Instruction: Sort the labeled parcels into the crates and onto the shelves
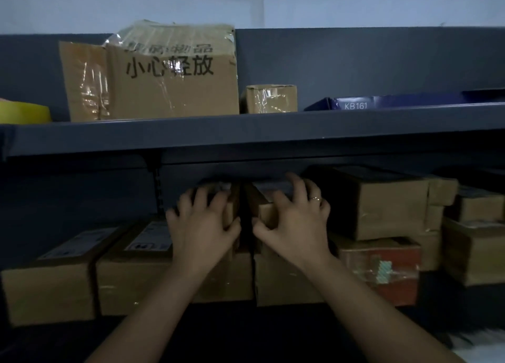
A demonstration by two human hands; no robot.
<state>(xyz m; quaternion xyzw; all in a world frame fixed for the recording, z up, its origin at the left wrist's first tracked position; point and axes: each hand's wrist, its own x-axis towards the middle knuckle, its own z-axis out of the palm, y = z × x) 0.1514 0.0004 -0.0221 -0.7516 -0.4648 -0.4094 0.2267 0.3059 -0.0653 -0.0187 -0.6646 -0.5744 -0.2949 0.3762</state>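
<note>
Two small cardboard parcels stand side by side on top of the lower shelf's row of boxes, with a dark gap between them. My left hand [203, 220] grips the left parcel [232, 198], fingers curled over its top. My right hand [295, 220] grips the right parcel [263, 212], fingers over its top and thumb at its front left edge; a ring shows on one finger. Both hands hide most of the parcels they hold. Beneath them lie larger labeled parcels [136, 264], one with a white label [151, 238].
The dark upper shelf [246, 133] carries a large printed cardboard box [169, 73], a small taped box [270, 99], a blue KB161 box [382, 103] and a yellow object [24, 112]. Stacked boxes [379, 204] and a red-patterned parcel [382, 264] fill the lower right.
</note>
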